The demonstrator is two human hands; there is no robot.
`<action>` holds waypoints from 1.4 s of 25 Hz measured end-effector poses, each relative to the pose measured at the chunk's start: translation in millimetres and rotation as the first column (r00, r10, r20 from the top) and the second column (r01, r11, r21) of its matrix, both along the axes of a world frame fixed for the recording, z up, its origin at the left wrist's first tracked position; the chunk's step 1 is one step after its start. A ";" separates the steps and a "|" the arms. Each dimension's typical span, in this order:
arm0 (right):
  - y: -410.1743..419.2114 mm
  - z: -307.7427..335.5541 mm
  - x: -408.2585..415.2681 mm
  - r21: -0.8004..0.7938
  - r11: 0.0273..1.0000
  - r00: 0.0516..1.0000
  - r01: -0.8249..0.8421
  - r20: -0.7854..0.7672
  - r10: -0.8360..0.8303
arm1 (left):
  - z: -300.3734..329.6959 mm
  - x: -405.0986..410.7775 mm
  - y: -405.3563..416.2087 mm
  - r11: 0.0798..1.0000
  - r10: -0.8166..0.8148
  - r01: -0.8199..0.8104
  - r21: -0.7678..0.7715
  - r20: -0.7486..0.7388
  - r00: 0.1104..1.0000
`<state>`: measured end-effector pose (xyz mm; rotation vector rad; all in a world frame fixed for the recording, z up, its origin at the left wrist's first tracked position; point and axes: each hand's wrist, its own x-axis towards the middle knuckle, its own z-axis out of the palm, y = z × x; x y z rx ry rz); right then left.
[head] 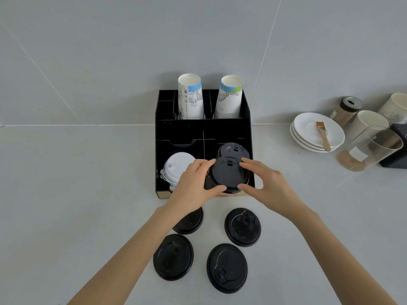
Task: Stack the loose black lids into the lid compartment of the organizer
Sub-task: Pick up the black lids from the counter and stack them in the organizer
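Observation:
A black organizer (179, 128) stands against the wall. Its front right compartment holds a stack of black lids (232, 149). Just in front of that stack, my left hand (193, 183) and my right hand (262, 181) grip one black lid (228, 176) from both sides over the compartment's front edge. Several loose black lids lie on the counter below my hands: one at the right (243, 226), one at the front left (173, 256), one at the front (226, 267). Another loose lid (190, 223) is partly hidden under my left wrist.
White lids (176, 166) fill the organizer's front left compartment. Two paper cup stacks (190, 97) (229, 97) stand upright in its back row. At the right are stacked white plates (315, 133) with a brush, jars (370, 146) and a shaker (346, 111).

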<state>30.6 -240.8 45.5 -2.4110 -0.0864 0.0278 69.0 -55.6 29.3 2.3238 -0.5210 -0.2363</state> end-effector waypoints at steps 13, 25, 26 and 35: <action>-27.0 -9.7 54.3 -0.077 0.997 1.000 -0.006 -0.026 0.004 | -9.3 57.9 -32.0 0.998 -0.009 0.009 0.061 0.014 1.000; -22.1 -24.0 60.5 -0.149 0.989 0.999 -0.012 -0.044 0.005 | -24.0 63.9 -36.8 0.993 -0.028 0.028 0.115 -0.002 1.000; -20.6 -25.0 60.0 -0.166 0.986 0.999 -0.009 -0.048 0.001 | -24.2 64.3 -36.9 0.992 -0.035 0.034 0.123 0.007 0.999; -14.2 -27.9 54.0 -0.197 0.979 0.999 0.043 -0.021 -0.048 | -23.0 63.6 -37.3 0.987 -0.051 0.049 0.155 0.011 0.999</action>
